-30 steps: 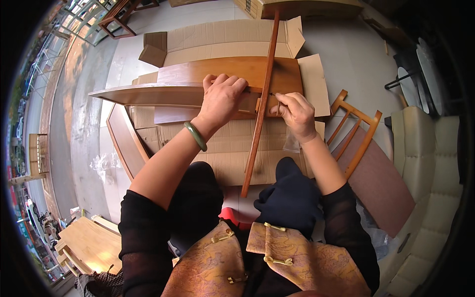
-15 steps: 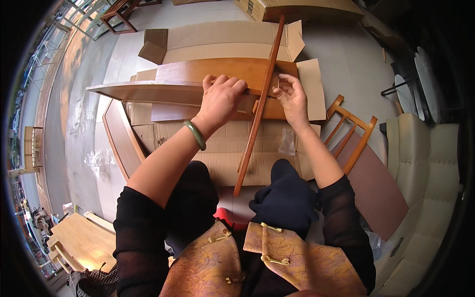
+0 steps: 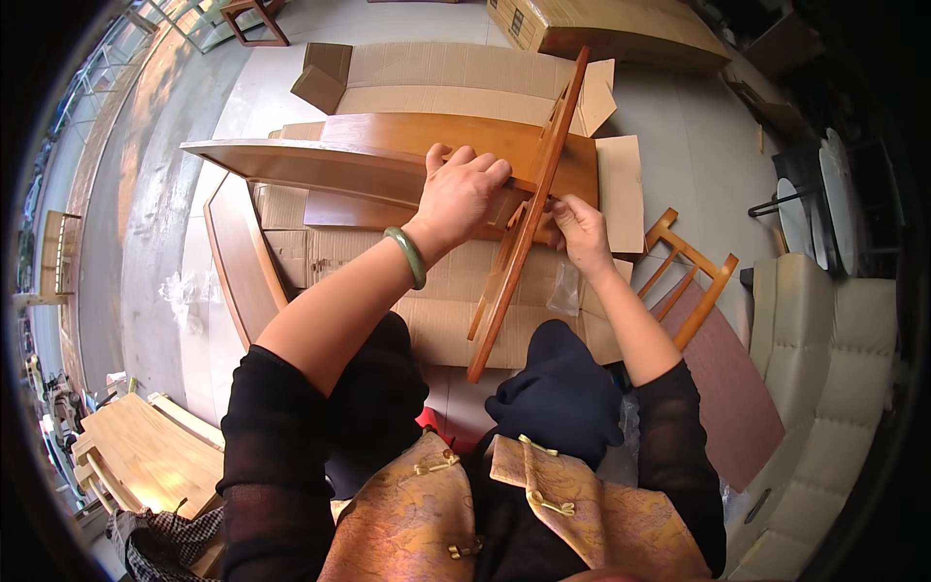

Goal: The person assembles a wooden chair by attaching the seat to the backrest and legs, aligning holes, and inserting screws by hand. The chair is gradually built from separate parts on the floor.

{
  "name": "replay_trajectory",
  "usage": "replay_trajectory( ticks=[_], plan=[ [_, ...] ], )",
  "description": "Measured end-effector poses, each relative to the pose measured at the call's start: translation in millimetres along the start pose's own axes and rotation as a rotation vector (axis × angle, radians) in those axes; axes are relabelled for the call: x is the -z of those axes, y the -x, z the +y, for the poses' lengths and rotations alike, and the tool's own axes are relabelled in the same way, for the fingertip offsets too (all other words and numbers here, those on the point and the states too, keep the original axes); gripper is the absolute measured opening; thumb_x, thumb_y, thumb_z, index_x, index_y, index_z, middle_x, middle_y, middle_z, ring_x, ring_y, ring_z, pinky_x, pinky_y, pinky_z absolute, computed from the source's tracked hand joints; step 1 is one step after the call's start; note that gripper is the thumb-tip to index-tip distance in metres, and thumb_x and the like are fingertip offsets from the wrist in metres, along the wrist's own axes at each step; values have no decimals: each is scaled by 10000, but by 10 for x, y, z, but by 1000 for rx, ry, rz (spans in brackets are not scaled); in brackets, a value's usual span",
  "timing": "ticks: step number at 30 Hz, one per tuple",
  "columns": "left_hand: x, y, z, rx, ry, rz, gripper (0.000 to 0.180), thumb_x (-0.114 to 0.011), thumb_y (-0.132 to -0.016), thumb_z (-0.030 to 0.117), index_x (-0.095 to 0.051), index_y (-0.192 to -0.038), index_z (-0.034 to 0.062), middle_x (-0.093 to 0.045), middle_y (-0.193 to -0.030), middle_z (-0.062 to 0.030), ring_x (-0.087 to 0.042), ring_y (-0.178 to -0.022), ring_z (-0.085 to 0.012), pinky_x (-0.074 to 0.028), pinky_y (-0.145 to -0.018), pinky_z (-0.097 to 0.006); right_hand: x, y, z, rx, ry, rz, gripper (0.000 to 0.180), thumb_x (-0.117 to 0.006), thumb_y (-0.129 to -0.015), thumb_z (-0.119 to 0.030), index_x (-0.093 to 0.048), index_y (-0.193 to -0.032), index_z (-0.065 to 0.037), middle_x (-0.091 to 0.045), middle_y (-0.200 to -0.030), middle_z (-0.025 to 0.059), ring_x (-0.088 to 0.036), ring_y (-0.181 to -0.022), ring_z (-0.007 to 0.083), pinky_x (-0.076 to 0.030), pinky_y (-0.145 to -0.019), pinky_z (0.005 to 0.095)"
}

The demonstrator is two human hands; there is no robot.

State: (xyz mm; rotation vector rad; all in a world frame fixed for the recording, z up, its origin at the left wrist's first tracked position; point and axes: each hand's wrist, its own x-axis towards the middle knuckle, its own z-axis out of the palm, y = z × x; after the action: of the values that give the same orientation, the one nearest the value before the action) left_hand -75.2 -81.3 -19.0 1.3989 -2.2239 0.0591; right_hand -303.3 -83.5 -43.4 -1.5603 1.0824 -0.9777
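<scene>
A reddish-brown wooden end frame (image 3: 529,228) stands on edge, tilted, across the end of a long wooden board (image 3: 310,167) that is also on edge. My left hand (image 3: 461,189) is closed over the board's top edge, close to the frame. On the frame's right side, my right hand (image 3: 582,233) pinches a thin rod that looks like a hex key, at a small fastener in the frame's face. The fingers hide most of the rod. Under these parts lies a wide orange-brown panel (image 3: 436,128) on flattened cardboard (image 3: 388,257).
A slatted wooden frame (image 3: 690,254) and a brown panel (image 3: 727,407) lie to the right, near a cream sofa (image 3: 824,359). Another framed panel (image 3: 242,257) is at left. A large cardboard box (image 3: 611,29) stands far back; a clear plastic bag (image 3: 565,286) lies nearby.
My right hand has turned and dropped from above the fastener to beside it, the rod swinging with it. The end frame's tilt looks different. My left hand keeps its hold on the board.
</scene>
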Motion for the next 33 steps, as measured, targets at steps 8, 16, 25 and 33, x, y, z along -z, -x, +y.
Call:
replay_trajectory(
  ticks=[8, 16, 25, 33],
  plan=[
    [0, -10, 46, 10, -12, -4, 97, -633, -880, 218, -584, -929, 149, -607, -861, 8, -567, -909, -215, -306, -946, -458, -249, 168, -306, -393, -592, 285, 256, -605, -972, -314, -515, -894, -88, -538, -629, 25, -414, -440, 87, -318, -402, 224],
    [11, -23, 53, -3, 1, 2, 99, -645, -870, 217, -590, -909, 144, -609, -863, 6, -565, -909, -222, -310, -934, -452, -267, 440, 1, 325, 297, 310, 380, -660, -914, -130, -537, -1230, 40, -590, -1082, 142, -602, -897, 224, -518, -778, 308],
    [-15, -10, 99, -15, -29, 9, 119, -657, -853, 208, -579, -917, 146, -599, -865, 7, -554, -912, -224, -309, -930, -448, 8, -157, -66, 351, 614, 290, 382, -612, -943, -327, -573, -716, -22, -541, -657, 105, -547, -578, 263, -449, -543, 372],
    [-18, -18, 100, 24, 1, -29, 63, -607, -888, 174, -565, -930, 153, -579, -869, 4, -548, -934, -229, -292, -991, -518, -73, -342, 62, -188, -280, 204, 455, -553, -974, -449, -621, -839, -20, -590, -755, 50, -540, -598, 134, -434, -545, 269]
  ],
)
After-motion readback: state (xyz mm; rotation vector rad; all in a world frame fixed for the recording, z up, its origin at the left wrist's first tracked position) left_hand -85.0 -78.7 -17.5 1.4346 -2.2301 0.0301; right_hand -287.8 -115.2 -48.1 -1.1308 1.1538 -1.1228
